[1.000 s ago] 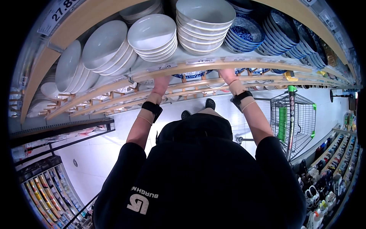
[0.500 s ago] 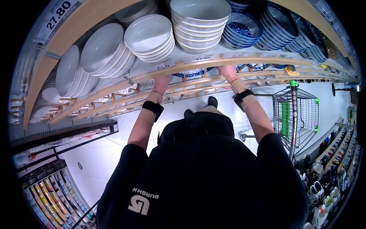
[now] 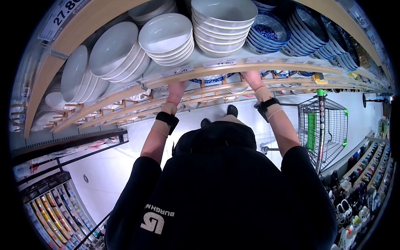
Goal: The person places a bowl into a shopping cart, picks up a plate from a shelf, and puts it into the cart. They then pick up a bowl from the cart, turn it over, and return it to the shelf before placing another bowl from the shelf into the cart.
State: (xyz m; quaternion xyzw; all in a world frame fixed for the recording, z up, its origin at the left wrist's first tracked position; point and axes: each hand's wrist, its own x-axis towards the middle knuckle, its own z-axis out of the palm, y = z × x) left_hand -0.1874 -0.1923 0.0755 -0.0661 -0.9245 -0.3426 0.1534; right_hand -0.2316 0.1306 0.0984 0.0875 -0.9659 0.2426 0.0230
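My left hand point(image 3: 176, 91) reaches in under the front edge of the upper shelf point(image 3: 166, 77), and its fingers are hidden beneath that edge. To the right, my right hand point(image 3: 252, 80) also goes under the edge, its fingers out of sight. Between the two hands, part of a blue-and-white patterned dish point(image 3: 211, 78) shows on the level below. What either hand touches cannot be made out. Above them, stacks of white bowls point(image 3: 166, 34), taller white bowls point(image 3: 221, 31) and blue patterned bowls point(image 3: 267, 31) stand on the upper shelf.
A wire shopping cart point(image 3: 329, 125) with green parts stands on the floor at the right. Shelves of shoes point(image 3: 358, 200) are at the lower right, and a rack of small packaged goods point(image 3: 58, 208) is at the lower left. White oval dishes point(image 3: 114, 50) lean at the upper left.
The view has shifted slightly, and the cart appears a little further right than in the earliest frame. Both hands stay under the shelf edge, with no clear change in what they do.
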